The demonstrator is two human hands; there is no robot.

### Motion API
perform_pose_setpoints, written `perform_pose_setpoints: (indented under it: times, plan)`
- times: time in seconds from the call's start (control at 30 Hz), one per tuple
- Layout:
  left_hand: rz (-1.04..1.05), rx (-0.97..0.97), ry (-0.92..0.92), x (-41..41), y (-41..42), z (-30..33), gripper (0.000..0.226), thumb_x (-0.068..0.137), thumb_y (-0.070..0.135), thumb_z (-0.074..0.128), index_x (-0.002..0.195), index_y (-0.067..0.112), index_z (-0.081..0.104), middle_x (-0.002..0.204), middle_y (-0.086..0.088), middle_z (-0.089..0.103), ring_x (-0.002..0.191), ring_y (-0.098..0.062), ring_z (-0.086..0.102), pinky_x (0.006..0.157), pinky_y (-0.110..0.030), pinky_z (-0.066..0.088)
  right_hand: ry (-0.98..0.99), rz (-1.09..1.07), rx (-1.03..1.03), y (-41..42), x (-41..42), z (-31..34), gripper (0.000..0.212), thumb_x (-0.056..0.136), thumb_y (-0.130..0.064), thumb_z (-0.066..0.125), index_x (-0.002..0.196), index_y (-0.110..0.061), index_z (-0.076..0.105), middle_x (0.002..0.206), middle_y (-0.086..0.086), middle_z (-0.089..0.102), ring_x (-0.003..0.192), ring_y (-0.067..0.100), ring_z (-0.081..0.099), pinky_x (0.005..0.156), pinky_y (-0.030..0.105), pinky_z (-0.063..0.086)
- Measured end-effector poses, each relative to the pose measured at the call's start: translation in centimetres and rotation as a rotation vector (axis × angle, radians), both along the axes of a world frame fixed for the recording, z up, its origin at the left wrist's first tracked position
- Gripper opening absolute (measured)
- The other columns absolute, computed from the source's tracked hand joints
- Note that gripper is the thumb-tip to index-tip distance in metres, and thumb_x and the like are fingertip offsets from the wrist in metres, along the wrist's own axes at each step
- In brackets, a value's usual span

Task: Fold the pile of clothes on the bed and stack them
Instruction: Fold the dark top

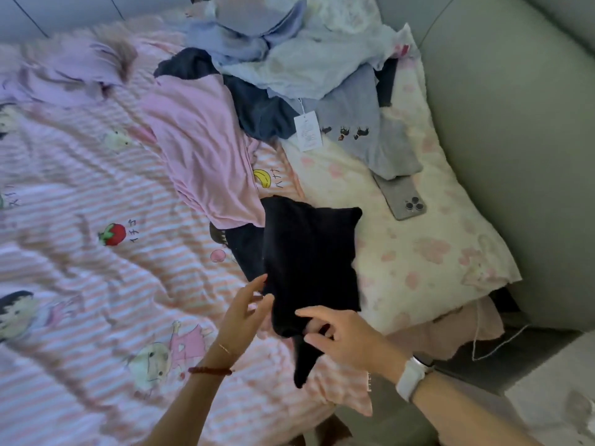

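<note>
A folded black garment (309,259) lies at the near right of the bed, partly over a dark piece beneath it. My right hand (341,336) pinches its near edge, and a black strip hangs down below the fingers. My left hand (244,313) is beside the garment's left edge, fingers spread, holding nothing. Behind it a pink garment (199,156) lies unfolded. Further back sits the pile of clothes (289,59): light blue, white, navy and a grey piece (360,123) with small animal prints and a paper tag (308,131).
The bed has a pink striped cartoon quilt (96,204). A floral pillow (418,252) lies on the right with a grey phone (402,197) on it. A grey padded headboard (515,123) bounds the right side. Pink cloth hangs over the bed's near right edge.
</note>
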State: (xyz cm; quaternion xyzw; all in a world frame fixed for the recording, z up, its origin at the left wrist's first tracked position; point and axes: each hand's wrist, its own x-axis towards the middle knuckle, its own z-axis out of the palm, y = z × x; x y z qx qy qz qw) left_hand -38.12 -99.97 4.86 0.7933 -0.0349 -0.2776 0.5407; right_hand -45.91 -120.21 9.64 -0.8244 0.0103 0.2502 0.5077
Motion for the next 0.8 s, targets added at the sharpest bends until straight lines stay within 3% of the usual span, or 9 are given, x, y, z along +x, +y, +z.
perform_pose_setpoints:
  times: [0.07, 0.13, 0.27, 0.33, 0.43, 0.53, 0.63, 0.73, 0.8]
  plan:
    - [0.081, 0.098, -0.024, -0.9, 0.2, 0.4, 0.029, 0.092, 0.03, 0.054, 0.121, 0.032, 0.05, 0.118, 0.005, 0.05, 0.109, -0.01, 0.053, 0.096, -0.033, 0.046, -0.084, -0.148, -0.057, -1.5, 0.6, -0.7, 0.029, 0.09, -0.032, 0.053, 0.117, -0.043, 0.054, 0.095, -0.024, 0.062, 0.094, -0.004, 0.056, 0.08, 0.014, 0.044]
    - [0.038, 0.33, -0.13, -1.8, -0.3, 0.3, 0.038, 0.09, 0.03, 0.057, 0.126, 0.021, 0.051, 0.121, 0.001, 0.046, 0.117, -0.02, 0.046, 0.1, -0.033, 0.039, -0.186, -0.294, -0.305, -4.1, 1.5, -2.1, 0.032, 0.093, -0.021, 0.051, 0.125, -0.024, 0.055, 0.114, -0.009, 0.059, 0.11, 0.009, 0.05, 0.092, 0.019, 0.038]
    - [-0.172, 0.605, -0.457, -3.5, -3.7, -0.1, 0.05, 0.086, 0.041, 0.06, 0.129, 0.017, 0.052, 0.135, -0.004, 0.045, 0.127, -0.026, 0.038, 0.104, -0.042, 0.033, -0.01, -0.229, -0.54, -7.7, 4.1, -4.5, 0.047, 0.095, -0.013, 0.044, 0.141, -0.01, 0.034, 0.145, 0.008, 0.036, 0.133, 0.025, 0.031, 0.105, 0.031, 0.027]
    - [-0.357, 0.609, -0.441, -4.5, -6.2, -1.5, 0.06, 0.087, 0.052, 0.051, 0.139, 0.024, 0.039, 0.144, 0.0, 0.035, 0.135, -0.023, 0.028, 0.107, -0.039, 0.027, -0.076, -0.088, -0.638, -8.1, 5.3, -5.3, 0.049, 0.094, -0.01, 0.041, 0.143, -0.013, 0.032, 0.149, 0.007, 0.029, 0.135, 0.024, 0.027, 0.106, 0.034, 0.028]
    - [-0.517, 0.783, -0.26, -5.2, -9.4, -4.7, 0.082, 0.082, 0.064, 0.046, 0.147, 0.032, 0.007, 0.157, -0.002, 0.0, 0.144, -0.028, -0.003, 0.114, -0.048, 0.008, -0.279, 0.036, -0.75, -8.5, 7.5, -6.3, 0.062, 0.09, -0.006, 0.044, 0.147, -0.02, 0.023, 0.155, 0.005, 0.015, 0.139, 0.022, 0.018, 0.106, 0.037, 0.026]
    - [-0.517, 0.92, -0.199, -5.0, -10.5, -7.2, 0.079, 0.085, 0.06, 0.048, 0.147, 0.031, 0.009, 0.156, -0.006, -0.001, 0.143, -0.029, -0.007, 0.114, -0.051, 0.006, -0.304, 0.165, -0.808, -9.8, 9.7, -7.4, 0.076, 0.089, -0.006, 0.046, 0.149, -0.025, 0.004, 0.157, 0.003, 0.001, 0.144, 0.022, 0.004, 0.111, 0.041, 0.02]
    - [-0.415, 0.837, -0.247, -4.2, -9.5, -7.7, 0.043, 0.096, 0.045, 0.04, 0.134, 0.027, 0.043, 0.146, 0.001, 0.033, 0.141, -0.02, 0.016, 0.113, -0.037, 0.019, -0.22, 0.355, -0.937, -10.8, 11.0, -8.4, 0.075, 0.092, -0.017, 0.048, 0.149, -0.026, -0.001, 0.154, 0.002, 0.016, 0.142, 0.025, 0.01, 0.111, 0.043, 0.021]
    - [-0.18, 0.513, -0.153, -3.3, -7.3, -5.7, 0.029, 0.097, 0.028, 0.044, 0.116, 0.014, 0.062, 0.115, -0.001, 0.06, 0.112, -0.02, 0.052, 0.091, -0.026, 0.039, -0.243, 0.419, -0.984, -10.4, 11.8, -8.3, 0.05, 0.095, -0.02, 0.045, 0.143, -0.023, 0.03, 0.134, 0.004, 0.04, 0.126, 0.023, 0.034, 0.1, 0.035, 0.028]
    - [0.036, 0.327, -0.085, -2.8, -5.3, -3.4, 0.018, 0.096, 0.018, 0.047, 0.098, 0.008, 0.062, 0.09, -0.004, 0.063, 0.085, -0.019, 0.057, 0.074, -0.024, 0.042, -0.294, 0.436, -0.951, -10.0, 12.1, -7.7, 0.032, 0.097, -0.019, 0.041, 0.128, -0.018, 0.049, 0.126, 0.003, 0.046, 0.118, 0.022, 0.04, 0.093, 0.032, 0.033]
